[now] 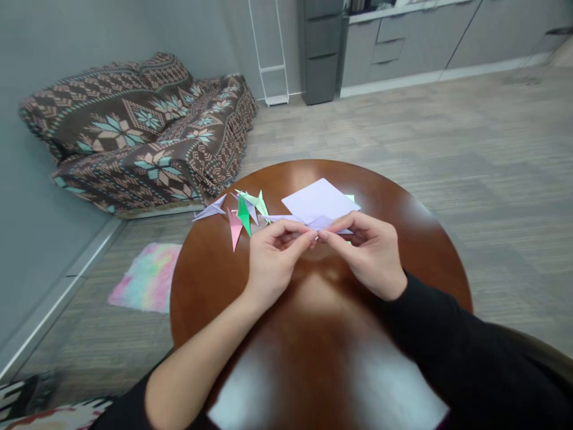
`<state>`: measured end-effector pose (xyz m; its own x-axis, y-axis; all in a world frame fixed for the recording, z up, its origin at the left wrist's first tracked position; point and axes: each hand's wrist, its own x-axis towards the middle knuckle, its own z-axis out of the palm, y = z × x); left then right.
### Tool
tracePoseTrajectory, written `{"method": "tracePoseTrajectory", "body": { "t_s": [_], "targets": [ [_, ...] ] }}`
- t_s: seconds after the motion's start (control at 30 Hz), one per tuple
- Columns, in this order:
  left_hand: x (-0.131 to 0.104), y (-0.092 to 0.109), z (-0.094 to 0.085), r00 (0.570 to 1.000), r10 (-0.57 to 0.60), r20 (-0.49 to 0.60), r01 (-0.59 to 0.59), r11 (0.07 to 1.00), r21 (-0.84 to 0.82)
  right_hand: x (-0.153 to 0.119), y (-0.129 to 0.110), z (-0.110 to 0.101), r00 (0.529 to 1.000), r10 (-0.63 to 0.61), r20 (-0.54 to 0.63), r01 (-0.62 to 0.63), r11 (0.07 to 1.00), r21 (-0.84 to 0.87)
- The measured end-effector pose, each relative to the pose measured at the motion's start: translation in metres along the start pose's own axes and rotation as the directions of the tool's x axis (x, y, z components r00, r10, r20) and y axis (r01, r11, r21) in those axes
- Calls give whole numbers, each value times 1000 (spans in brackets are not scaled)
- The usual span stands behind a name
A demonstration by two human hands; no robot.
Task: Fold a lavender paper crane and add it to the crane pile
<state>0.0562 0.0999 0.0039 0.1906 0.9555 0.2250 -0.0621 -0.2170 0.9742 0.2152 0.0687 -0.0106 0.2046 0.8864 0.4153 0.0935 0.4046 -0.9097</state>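
Between my fingertips is a folded piece of lavender origami paper [320,222], a narrow point of it reaching out to the left. My left hand [280,254] pinches its near edge from the left. Close beside it, my right hand [369,248] pinches the same edge from the right, the thumbs almost touching. Just beyond lies a stack of lavender paper sheets [321,197], with a bit of green paper [351,197] showing at its right corner. Left of my hands rest several folded paper cranes, among them a pink one [234,226], a green one [244,214] and a lavender one [212,209].
Everything lies on a round brown wooden table [322,358]. Past it on the left stands a sofa [152,137] under a patterned cover, with a pastel fluffy rug [147,278] on the floor. Grey cabinets [412,45] line the back wall.
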Motion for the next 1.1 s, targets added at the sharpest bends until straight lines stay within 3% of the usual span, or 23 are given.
{"method": "tracePoseTrajectory", "body": {
  "t_s": [0.33,0.73,0.97,1.1],
  "targets": [
    [-3,4,1,999,30,-32,-30,1000,3,0,-10,8,994,51,-98,-46,998,51],
    [-7,5,2,996,55,-64,-54,998,14,0,-12,14,980,154,-125,-130,975,180],
    [-9,-8,4,961,257,-103,-255,967,29,2,-17,18,947,312,-70,-259,877,404],
    [-10,-13,0,900,436,-24,-409,861,301,4,-19,16,947,316,-57,-263,865,426]
  ]
}}
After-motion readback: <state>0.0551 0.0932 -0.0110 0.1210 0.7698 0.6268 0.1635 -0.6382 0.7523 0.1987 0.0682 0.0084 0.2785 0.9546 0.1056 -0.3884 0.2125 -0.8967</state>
